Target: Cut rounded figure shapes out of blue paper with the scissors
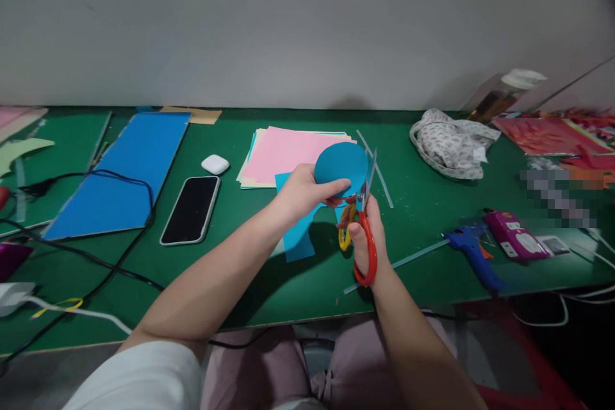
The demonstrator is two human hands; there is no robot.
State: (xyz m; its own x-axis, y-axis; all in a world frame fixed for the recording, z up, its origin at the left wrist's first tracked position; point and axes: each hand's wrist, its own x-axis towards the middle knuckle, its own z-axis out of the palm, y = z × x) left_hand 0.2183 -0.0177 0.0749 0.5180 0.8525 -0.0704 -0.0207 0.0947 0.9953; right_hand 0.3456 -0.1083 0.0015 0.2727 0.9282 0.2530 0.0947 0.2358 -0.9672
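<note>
A round piece of blue paper (340, 165) is pinched in my left hand (307, 191), thumb on top near its lower edge. My right hand (372, 237) has its fingers through the red and yellow handles of a pair of scissors (367, 250). The scissor blades point up, at the right edge of the blue circle. Below my left hand a cut blue sheet (298, 242) lies on the green table (269, 295). Behind it is a stack of coloured paper with a pink sheet (283, 155) on top.
A phone (191, 210), a white earbud case (215, 164), a blue board (125, 173) and black cables are on the left. To the right are a blue glue gun (475, 255), a purple packet (516, 235), a patterned cloth (449, 144) and a bottle (504, 95).
</note>
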